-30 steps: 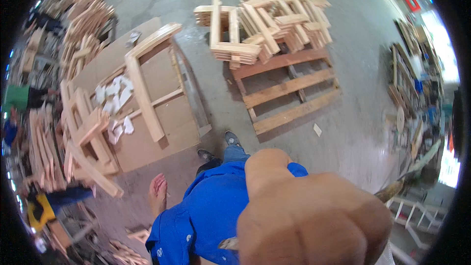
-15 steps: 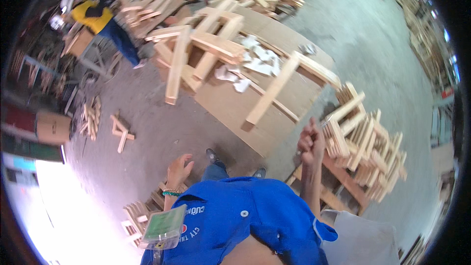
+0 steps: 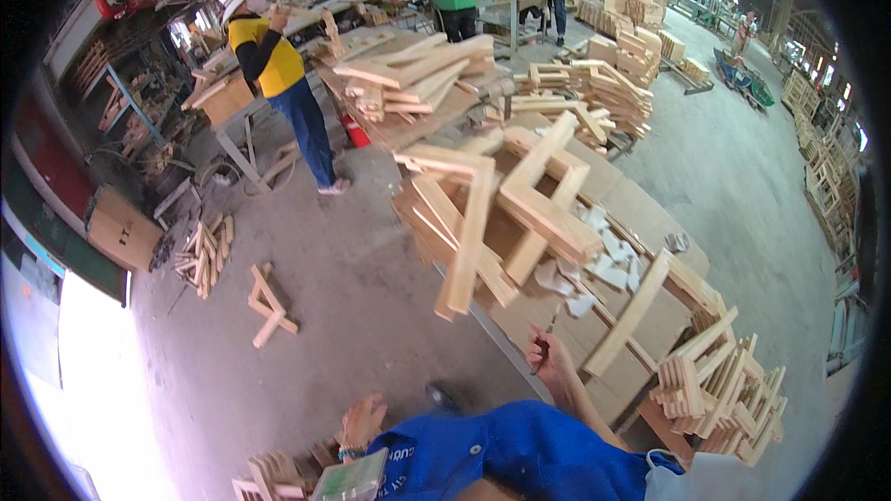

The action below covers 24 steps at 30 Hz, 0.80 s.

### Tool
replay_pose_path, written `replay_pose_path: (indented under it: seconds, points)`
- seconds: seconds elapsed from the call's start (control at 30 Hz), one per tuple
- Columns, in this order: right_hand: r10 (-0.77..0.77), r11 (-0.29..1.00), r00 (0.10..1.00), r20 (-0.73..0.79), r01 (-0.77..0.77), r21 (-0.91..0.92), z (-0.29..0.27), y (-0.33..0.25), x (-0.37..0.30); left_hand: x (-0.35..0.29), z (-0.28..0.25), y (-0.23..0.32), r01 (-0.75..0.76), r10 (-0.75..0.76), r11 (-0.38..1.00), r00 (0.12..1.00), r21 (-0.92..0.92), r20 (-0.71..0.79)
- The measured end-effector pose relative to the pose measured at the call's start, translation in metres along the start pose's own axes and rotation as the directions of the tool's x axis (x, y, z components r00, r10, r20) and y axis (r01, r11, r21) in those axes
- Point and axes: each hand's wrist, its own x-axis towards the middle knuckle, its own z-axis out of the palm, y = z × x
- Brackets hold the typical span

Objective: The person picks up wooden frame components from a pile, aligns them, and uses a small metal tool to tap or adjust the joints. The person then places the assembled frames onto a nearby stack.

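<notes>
1. Eight o'clock: one joined wooden piece lay floorward.
2. Seven: left hand; I couldn't tell its fingers' spacing.
3. Twelve to one: at least three angled frames, corners already joined, seemingly unstacked.
4. Five: right hand, fingers clamped on one slim tool.
5. Four: one lone frame; one stack, seemingly finished, uncountable.

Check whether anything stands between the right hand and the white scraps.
Nothing visible stands between the right hand and the nearest white scraps; the slim tool it holds points toward them.
</notes>
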Motion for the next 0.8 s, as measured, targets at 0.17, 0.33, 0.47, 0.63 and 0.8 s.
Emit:
replay_pose_path:
  seconds: [0.17, 0.33, 0.47, 0.63, 0.8]
  points:
    - [-0.103, 0.993, 0.988, -0.118, 0.110, 0.051, 0.058, 0.027, 0.049, 0.057, -0.055, -0.052, -0.090, 0.092, 0.994, 0.995, 0.054, -0.037]
    - [0.021, 0.992, 0.987, -0.160, 0.000, 0.129, 0.071, 0.030, 0.088, 0.147, -0.096, -0.039, -0.223, 0.232, 0.968, 0.970, 0.111, -0.077]
    - [-0.110, 0.980, 0.967, -0.228, 0.144, 0.136, 0.061, 0.027, 0.130, 0.209, -0.115, 0.027, -0.450, 0.464, 0.883, 0.881, 0.134, -0.091]
    - [-0.123, 0.932, 0.967, -0.221, 0.189, 0.310, 0.104, 0.012, 0.150, 0.246, -0.144, 0.089, -0.250, 0.284, 0.930, 0.954, -0.271, 0.095]
    - [-0.305, 0.849, 0.905, -0.297, 0.399, 0.346, 0.111, -0.005, 0.158, 0.312, -0.134, 0.100, -0.289, 0.274, 0.865, 0.957, -0.410, -0.095]
